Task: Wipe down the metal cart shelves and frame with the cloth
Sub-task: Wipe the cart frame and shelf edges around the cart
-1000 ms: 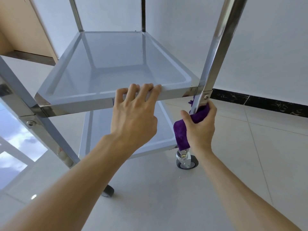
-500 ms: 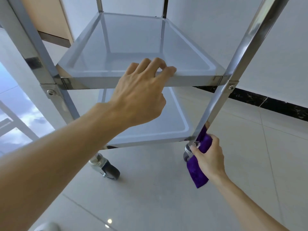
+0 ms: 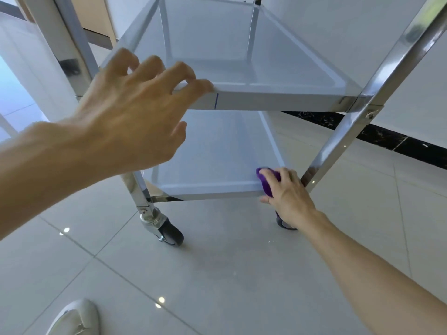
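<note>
Looking down at a metal cart (image 3: 355,126) on a pale tiled floor (image 3: 217,274). Two shelves in view, both shallow trays with raised rims.

Left hand (image 3: 130,117) up at the middle shelf (image 3: 278,100), near its front left corner. Fingers (image 3: 200,84) loosely spread and a bit curled, tips resting on the front rim, not really wrapped round it, thumb hanging free underneath. Holding nothing.

Right hand (image 3: 287,194) down low at the front right corner of the bottom shelf (image 3: 212,187). Purple cloth (image 3: 266,180) bunched up under it, fingers curled over the cloth and pressing it onto the shelf rim right at that corner. Only a small bit of cloth poking out past the knuckles, rest hidden by the hand. Just beside the hand, the shiny right front leg (image 3: 338,143) running up at a slant, with a screw bracket where it meets the middle shelf.

Left front leg (image 3: 140,194) ending in a caster (image 3: 169,233) on the floor. Second caster (image 3: 283,223) mostly hidden behind the right wrist.

White wall (image 3: 362,32) behind with a dark skirting strip (image 3: 391,139) along the bottom. Tip of a light shoe (image 3: 75,320) at the bottom left edge. Couple of light glints on the tiles.
</note>
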Available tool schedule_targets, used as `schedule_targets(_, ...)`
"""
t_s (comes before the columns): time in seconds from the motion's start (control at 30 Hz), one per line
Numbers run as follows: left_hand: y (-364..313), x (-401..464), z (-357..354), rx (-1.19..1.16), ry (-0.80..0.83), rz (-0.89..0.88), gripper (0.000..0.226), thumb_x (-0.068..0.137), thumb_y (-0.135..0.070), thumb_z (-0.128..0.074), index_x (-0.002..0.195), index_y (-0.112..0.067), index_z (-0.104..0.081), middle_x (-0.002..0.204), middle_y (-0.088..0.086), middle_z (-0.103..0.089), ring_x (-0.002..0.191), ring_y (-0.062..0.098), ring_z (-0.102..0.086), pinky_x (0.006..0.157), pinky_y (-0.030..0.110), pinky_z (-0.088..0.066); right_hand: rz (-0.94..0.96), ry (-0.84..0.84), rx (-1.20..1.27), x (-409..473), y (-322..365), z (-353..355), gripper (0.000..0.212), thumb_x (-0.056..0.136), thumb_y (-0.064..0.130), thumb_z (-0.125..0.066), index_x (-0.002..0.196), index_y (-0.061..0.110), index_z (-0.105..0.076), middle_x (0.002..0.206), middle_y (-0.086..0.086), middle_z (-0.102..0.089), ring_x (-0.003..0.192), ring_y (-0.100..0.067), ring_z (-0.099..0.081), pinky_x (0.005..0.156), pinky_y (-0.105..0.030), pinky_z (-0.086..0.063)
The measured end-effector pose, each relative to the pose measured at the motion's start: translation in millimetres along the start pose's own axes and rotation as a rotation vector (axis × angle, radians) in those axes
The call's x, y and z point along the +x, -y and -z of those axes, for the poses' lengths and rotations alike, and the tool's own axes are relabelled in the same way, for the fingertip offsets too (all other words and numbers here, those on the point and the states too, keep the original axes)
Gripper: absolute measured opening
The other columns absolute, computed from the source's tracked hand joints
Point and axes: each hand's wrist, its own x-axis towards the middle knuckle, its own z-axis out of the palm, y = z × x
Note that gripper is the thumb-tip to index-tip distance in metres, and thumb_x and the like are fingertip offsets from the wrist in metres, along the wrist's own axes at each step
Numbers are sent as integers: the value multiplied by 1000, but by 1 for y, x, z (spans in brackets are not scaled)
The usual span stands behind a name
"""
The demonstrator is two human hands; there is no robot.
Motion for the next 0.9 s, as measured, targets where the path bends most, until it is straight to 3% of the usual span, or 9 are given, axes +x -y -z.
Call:
schedule_targets(0.1,2,-2,-1,-91,-7,0,61,88,-26,-59,147,-25,-41,136,4,-54,113,37,-54,93,57,-41,-22,38,-45,0,1,-23,73,94,38,-64,153,20,-23,151,-16,-17,139,-34,-23,118,-44,-25)
schedule_targets(0.23,2,-3,-8,-229,-53,36,58,87,-16,-60,143,-26,-48,129,1,-57,110,33,-50,94,53,-36,-35,-100,-75,6,21,-34,67,96,35,-62,150,13,-31,149,-24,-24,132,-41,-31,116,-48,-25)
schedule_targets(0.3,2,-4,-12,-256,-71,64,60,85,-14,-60,142,-27,-49,127,0,-56,108,32,-48,96,51,-33,40,-101,-72,15,42,-35,65,96,32,-62,149,9,-32,148,-28,-27,129,-44,-34,114,-50,-24)
schedule_targets(0.4,2,-7,-17,-269,-79,91,63,83,-15,-59,143,-30,-47,128,-3,-54,109,31,-45,100,51,-29,148,-18,-98,27,89,-40,69,99,37,-54,154,14,-19,154,-26,-15,135,-42,-26,118,-48,-16)
schedule_targets(0.5,3,-10,-21,-288,-95,100,65,82,-17,-57,144,-32,-46,131,-6,-54,110,29,-44,102,49,-28,291,19,-45,37,153,-47,77,95,40,-60,154,16,-16,156,-26,-9,142,-43,-15,121,-49,-8)
schedule_targets(0.63,4,-14,-22,-321,-107,113,66,79,-16,-54,143,-31,-48,133,-9,-54,111,28,-46,104,45,-26,396,-5,-36,42,216,-52,83,88,28,-69,152,19,-16,152,-21,-15,142,-41,-15,122,-52,-6)
schedule_targets(0.8,10,-19,-23,-321,-105,100,71,78,-9,-56,145,-30,-47,137,-8,-53,112,29,-47,105,43,-26,539,28,-80,50,179,-46,98,83,18,-67,155,30,-4,156,-9,-9,149,-27,-6,121,-57,-1)
schedule_targets(0.9,10,-18,-22,-335,-101,101,71,78,-8,-58,146,-28,-47,138,-8,-53,113,28,-47,106,44,-27,531,17,-115,48,126,-43,97,85,28,-71,155,33,-5,159,-5,-9,149,-24,-17,121,-55,-6)
